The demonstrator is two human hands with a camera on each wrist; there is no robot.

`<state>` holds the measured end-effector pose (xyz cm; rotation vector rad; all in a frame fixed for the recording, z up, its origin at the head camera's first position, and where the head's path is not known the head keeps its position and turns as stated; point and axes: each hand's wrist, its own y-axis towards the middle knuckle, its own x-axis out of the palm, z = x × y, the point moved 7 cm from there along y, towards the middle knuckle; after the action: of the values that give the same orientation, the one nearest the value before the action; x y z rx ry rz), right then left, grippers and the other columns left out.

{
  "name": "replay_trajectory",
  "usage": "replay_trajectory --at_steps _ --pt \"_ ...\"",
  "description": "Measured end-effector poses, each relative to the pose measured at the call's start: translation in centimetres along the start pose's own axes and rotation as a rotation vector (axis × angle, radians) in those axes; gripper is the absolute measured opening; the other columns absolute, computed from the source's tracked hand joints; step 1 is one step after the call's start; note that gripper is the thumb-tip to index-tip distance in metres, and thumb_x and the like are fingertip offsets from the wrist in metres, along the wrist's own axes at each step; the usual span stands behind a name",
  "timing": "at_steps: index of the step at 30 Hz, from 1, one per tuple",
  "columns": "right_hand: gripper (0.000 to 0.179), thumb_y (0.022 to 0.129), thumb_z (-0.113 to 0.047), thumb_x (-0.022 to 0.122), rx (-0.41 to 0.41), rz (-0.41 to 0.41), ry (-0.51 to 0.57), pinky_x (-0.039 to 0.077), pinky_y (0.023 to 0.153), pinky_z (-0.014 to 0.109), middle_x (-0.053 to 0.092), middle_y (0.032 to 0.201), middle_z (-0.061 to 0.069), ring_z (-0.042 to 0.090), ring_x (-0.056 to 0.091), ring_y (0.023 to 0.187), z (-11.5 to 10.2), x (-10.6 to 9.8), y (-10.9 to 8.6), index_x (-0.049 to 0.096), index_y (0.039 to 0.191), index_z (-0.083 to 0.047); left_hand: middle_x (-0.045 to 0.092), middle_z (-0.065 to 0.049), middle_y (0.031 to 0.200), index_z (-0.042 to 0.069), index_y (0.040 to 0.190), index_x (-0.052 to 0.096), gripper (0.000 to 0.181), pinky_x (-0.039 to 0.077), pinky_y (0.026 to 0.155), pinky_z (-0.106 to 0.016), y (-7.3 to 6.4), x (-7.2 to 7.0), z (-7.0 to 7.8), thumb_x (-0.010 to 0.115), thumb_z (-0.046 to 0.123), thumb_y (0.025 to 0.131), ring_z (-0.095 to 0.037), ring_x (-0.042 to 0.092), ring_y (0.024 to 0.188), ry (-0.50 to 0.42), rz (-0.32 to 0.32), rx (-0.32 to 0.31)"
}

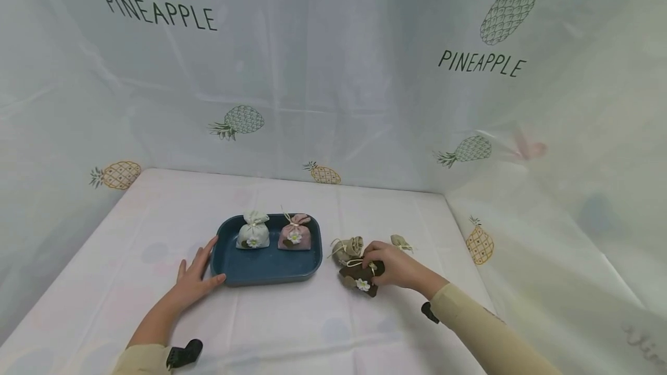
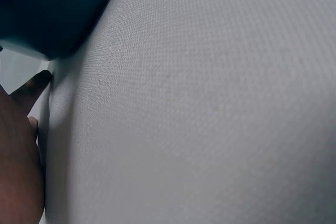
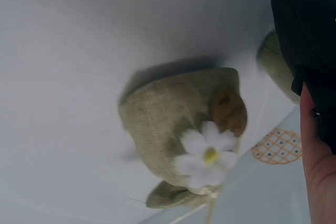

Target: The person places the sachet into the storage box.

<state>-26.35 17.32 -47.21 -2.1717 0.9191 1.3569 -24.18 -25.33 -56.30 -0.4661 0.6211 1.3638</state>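
Observation:
My left hand (image 1: 191,289) rests at the left end of a dark blue tray (image 1: 266,274), fingers spread along its rim. In the left wrist view, part of that hand (image 2: 18,161) shows beside the tray (image 2: 58,9). A pale drawstring pouch (image 1: 253,231) and a pink drawstring pouch (image 1: 296,235) stand in the tray, each with a white flower. To the tray's right, my right hand (image 1: 393,266) pinches a dark brown pouch (image 1: 359,274) near its cord; it looks nearly black in the right wrist view (image 3: 307,30).
A tan pouch (image 1: 345,252) lies just behind the dark one. Another tan pouch (image 1: 400,241) shows partly behind my right hand; a tan pouch with a white flower (image 3: 168,124) fills the middle of the right wrist view. A pineapple-print curtain (image 1: 339,74) borders the white-covered table (image 1: 281,328).

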Motion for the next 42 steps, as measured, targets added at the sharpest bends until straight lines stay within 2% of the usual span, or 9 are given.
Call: replay_trajectory --at_steps 3,9,16,20,25,31,35,42 --pt "0.029 0.072 -0.004 0.079 -0.024 -0.005 0.007 0.052 0.084 0.029 0.057 0.113 -0.005 0.014 0.057 0.104 -1.0 -0.5 0.1 0.069 0.095 -0.018 0.018 -0.036 0.152 0.016 0.157 0.008 0.098 -0.016 0.105 -0.067 0.0 0.0 -0.1 0.070 0.041 0.086 -0.055 0.004 0.141 0.002 -0.001 -0.001" --pt "0.027 0.074 -0.004 0.079 -0.123 0.016 -0.028 0.052 0.084 0.029 0.058 0.115 0.001 0.016 0.058 0.104 -3.6 -1.6 0.9 0.070 0.096 -0.015 0.020 -0.037 0.151 0.015 0.157 0.009 0.097 -0.015 0.105 -0.068 0.0 0.0 0.0 0.070 0.041 0.085 -0.055 0.004 0.140 0.003 -0.001 0.002" --pt "0.026 0.076 -0.005 0.078 -0.163 0.005 -0.034 0.050 0.087 0.029 0.057 0.116 -0.001 0.014 0.057 0.105 -5.3 -2.4 2.3 0.070 0.098 -0.015 0.019 -0.037 0.151 0.016 0.157 0.009 0.097 -0.016 0.105 -0.067 -0.2 -0.1 0.0 0.070 0.040 0.086 -0.055 0.004 0.140 -0.002 0.000 -0.006" --pt "0.026 0.076 -0.004 0.078 -0.199 0.006 -0.032 0.051 0.087 0.027 0.057 0.116 0.000 0.013 0.057 0.104 -6.5 -3.1 3.7 0.070 0.099 -0.014 0.019 -0.037 0.151 0.016 0.157 0.009 0.097 -0.015 0.105 -0.068 -0.2 -0.2 -0.1 0.070 0.040 0.086 -0.056 0.003 0.140 -0.002 0.000 -0.010" --pt "0.027 0.075 -0.001 0.077 -0.286 0.015 -0.060 0.051 0.084 0.025 0.057 0.115 0.004 0.015 0.059 0.101 -8.2 -3.8 5.5 0.071 0.098 -0.012 0.019 -0.037 0.151 0.017 0.157 0.010 0.096 -0.015 0.105 -0.068 -0.1 -0.1 0.0 0.070 0.040 0.085 -0.056 0.003 0.140 0.004 0.004 -0.014" --pt "0.028 0.077 -0.003 0.077 -0.303 -0.035 -0.117 0.050 0.086 0.026 0.056 0.120 0.005 0.017 0.057 0.106 -9.6 -4.2 7.8 0.071 0.102 -0.013 0.019 -0.036 0.152 0.017 0.157 0.011 0.096 -0.014 0.105 -0.069 -0.1 0.0 0.3 0.071 0.039 0.085 -0.056 0.003 0.140 0.005 -0.004 -0.028" --pt "0.029 0.078 -0.006 0.080 -0.313 -0.074 -0.172 0.049 0.088 0.026 0.055 0.123 0.004 0.017 0.056 0.111 -10.6 -4.0 9.6 0.071 0.104 -0.016 0.019 -0.036 0.152 0.016 0.157 0.011 0.097 -0.014 0.105 -0.069 -0.2 0.0 0.3 0.071 0.041 0.084 -0.056 0.003 0.140 0.004 -0.005 -0.034" --pt "0.027 0.079 -0.007 0.079 -0.387 -0.135 -0.207 0.047 0.090 0.023 0.054 0.125 0.006 0.018 0.055 0.114 -12.4 -2.7 12.5 0.070 0.103 -0.016 0.021 -0.036 0.151 0.019 0.157 0.011 0.096 -0.014 0.105 -0.068 -0.2 -0.1 0.0 0.071 0.041 0.085 -0.054 0.003 0.141 -0.005 0.000 -0.035"
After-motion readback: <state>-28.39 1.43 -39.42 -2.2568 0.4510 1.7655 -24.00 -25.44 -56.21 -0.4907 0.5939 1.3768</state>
